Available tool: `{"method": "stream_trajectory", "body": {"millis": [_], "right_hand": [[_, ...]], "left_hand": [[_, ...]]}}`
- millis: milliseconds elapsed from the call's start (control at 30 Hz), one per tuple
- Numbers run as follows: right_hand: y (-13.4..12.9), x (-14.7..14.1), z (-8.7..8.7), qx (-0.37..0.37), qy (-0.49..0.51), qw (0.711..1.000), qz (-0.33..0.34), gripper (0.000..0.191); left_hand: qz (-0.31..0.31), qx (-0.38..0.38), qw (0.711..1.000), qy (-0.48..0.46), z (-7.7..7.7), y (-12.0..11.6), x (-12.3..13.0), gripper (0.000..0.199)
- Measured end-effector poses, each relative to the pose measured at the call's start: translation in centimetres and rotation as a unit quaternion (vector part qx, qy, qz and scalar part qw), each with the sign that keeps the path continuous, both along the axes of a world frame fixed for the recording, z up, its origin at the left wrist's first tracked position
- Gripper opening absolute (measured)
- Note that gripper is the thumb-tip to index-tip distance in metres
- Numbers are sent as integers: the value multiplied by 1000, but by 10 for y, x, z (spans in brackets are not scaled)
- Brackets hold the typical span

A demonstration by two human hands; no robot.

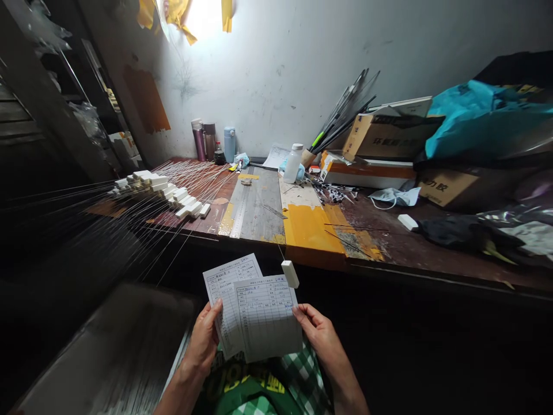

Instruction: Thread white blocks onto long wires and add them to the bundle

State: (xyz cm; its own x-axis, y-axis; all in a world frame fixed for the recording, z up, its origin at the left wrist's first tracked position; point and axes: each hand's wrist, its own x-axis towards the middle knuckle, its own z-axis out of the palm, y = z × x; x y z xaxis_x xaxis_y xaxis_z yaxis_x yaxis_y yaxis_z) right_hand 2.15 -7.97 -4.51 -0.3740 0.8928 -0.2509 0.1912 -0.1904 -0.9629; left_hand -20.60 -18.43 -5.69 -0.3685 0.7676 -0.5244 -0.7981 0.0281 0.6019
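My left hand point(206, 331) pinches the left edge of a printed form point(222, 288) with handwriting on it. A second printed form point(270, 323) overlaps the first from the right. On that second sheet's right edge, my right hand point(315, 325) is closed, thumb on top. Just above the right hand, a white rectangular block point(290, 274) with a thin wire stands tilted at the sheet's upper right corner. What supports the block is unclear. Both sheets are above my lap, in front of the bench edge.
On the bench point(259, 202), a pile of white blocks with long thin wires point(173, 193) lies left. Bottles point(230, 144) stand by the wall. A white bottle point(294, 163), rods point(345, 112), cardboard boxes point(384, 138), a face mask point(397, 196) and black cloth point(453, 233) are rightward.
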Motion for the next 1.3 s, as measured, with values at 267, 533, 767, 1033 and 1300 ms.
{"method": "stream_trajectory", "body": {"millis": [267,533,767,1033,1300], "right_hand": [[-2,1,-2,14,11,1000,11,34],[-4,4,1,11,21,1000,-5,34],[-5,5,1,9,13,1000,-19,35],[-5,5,3,4,13,1000,-23,36],[-5,5,7,1,6,999,-32,37]], "left_hand": [[8,-3,1000,4,1,-4,-1,34],[8,-9,1000,12,-2,-7,-3,34],[4,-6,1000,17,0,-8,-2,35],[6,-15,1000,10,5,-6,-1,24],[1,-2,1000,12,-1,-7,-2,30]]}}
